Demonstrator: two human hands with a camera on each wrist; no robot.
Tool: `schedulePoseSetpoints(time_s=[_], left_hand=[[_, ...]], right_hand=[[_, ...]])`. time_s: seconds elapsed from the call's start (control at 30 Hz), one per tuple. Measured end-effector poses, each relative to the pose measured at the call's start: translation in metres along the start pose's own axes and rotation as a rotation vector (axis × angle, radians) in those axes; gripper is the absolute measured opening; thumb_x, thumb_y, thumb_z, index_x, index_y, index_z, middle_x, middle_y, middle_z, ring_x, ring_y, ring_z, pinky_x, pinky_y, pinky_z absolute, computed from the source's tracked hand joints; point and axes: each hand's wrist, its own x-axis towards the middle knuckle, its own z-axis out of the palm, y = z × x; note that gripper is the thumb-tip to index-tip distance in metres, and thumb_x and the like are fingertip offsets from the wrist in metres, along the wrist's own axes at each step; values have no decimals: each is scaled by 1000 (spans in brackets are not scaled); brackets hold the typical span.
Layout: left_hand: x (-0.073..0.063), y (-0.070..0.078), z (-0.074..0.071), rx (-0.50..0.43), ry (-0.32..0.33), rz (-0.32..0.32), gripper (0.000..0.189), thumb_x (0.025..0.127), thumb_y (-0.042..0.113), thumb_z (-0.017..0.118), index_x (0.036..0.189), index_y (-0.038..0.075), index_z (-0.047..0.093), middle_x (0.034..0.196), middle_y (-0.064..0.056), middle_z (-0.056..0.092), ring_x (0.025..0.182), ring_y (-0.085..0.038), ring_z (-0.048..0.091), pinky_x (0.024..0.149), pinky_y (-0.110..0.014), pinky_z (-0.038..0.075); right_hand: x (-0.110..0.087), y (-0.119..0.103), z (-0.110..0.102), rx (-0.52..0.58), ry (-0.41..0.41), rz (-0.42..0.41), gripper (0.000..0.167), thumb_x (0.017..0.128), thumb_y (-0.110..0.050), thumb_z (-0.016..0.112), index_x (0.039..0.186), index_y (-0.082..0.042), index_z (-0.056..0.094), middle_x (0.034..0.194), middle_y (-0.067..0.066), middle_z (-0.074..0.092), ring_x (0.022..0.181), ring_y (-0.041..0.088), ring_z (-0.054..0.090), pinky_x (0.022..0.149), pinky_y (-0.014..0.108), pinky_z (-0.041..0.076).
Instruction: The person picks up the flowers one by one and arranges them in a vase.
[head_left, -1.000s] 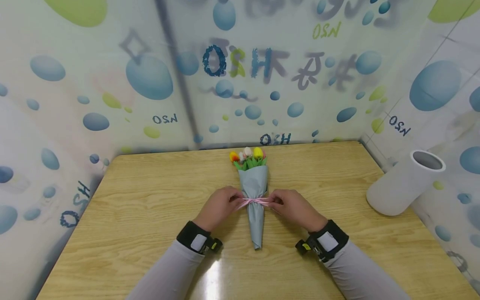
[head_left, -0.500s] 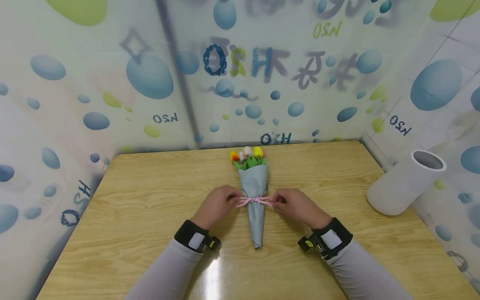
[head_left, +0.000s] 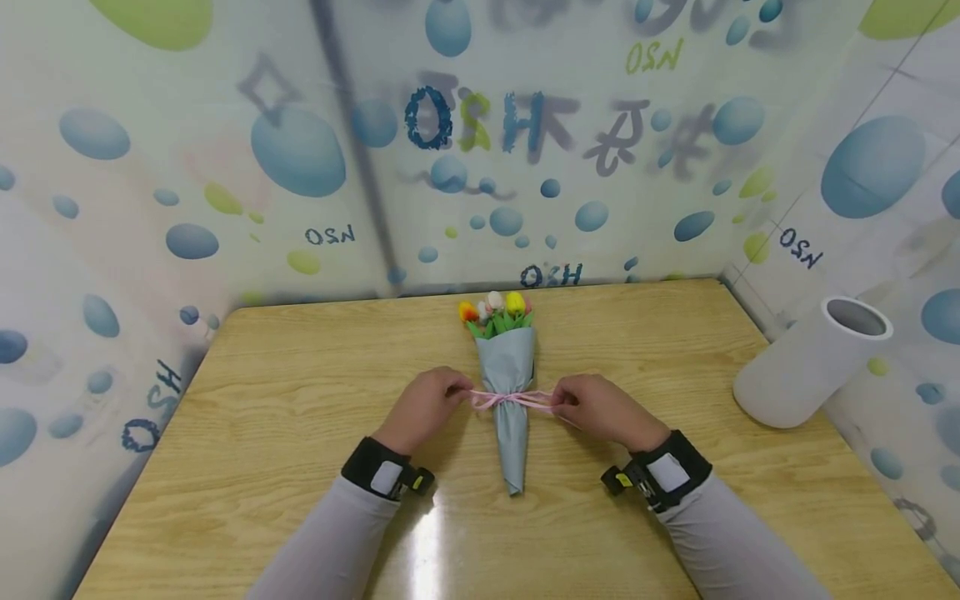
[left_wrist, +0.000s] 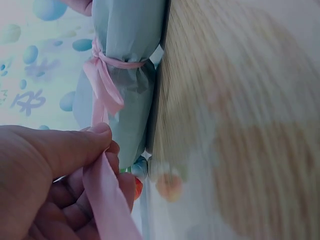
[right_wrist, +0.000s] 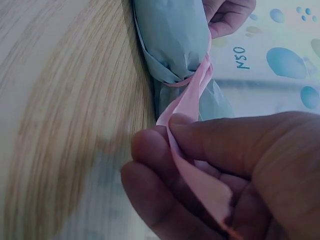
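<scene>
A bouquet of tulips (head_left: 497,312) in grey-blue wrapping paper (head_left: 507,360) lies on the table, flowers toward the back. Round its narrow middle runs a pink ribbon (head_left: 512,398), knotted in front with a loop on the left side, plain in the left wrist view. My left hand (head_left: 426,407) pinches one ribbon end between thumb and forefinger, and the tail hangs past the fingers (left_wrist: 102,135). On the other side my right hand (head_left: 606,410) pinches the ribbon likewise, its frayed tip below the thumb (right_wrist: 200,137). Both hands sit just off the paper.
A white cylindrical vase (head_left: 806,367) leans at the right edge of the wooden table (head_left: 300,375). Behind the table hangs a curtain (head_left: 480,192) printed with blue and green ovals and letters.
Both hands have drawn apart, the left one leftward and the right one rightward, each keeping its ribbon end. More ribbon shows between hands and knot. The bouquet has stayed in place.
</scene>
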Motion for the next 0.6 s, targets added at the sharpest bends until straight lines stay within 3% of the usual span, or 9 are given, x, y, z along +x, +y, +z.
schedulePoseSetpoints(time_s=[0.4, 0.6], left_hand=[[0, -4, -8, 10, -19, -86, 7, 97, 10, 72, 100, 9, 79, 99, -5, 76, 96, -23, 72, 89, -42, 59], [1, -10, -8, 14, -26, -90, 8, 97, 11, 72, 100, 8, 79, 97, -5, 76, 92, -21, 70, 87, -41, 58]], right_hand=[[-2, 6, -3, -17, -17, -15, 9, 99, -8, 66, 92, -12, 71, 74, -6, 62, 64, 8, 53, 59, 24, 46], [-2, 6, -4, -20, -30, -1, 9, 98, -9, 69, 90, -13, 71, 75, -5, 61, 65, 9, 53, 59, 24, 45]])
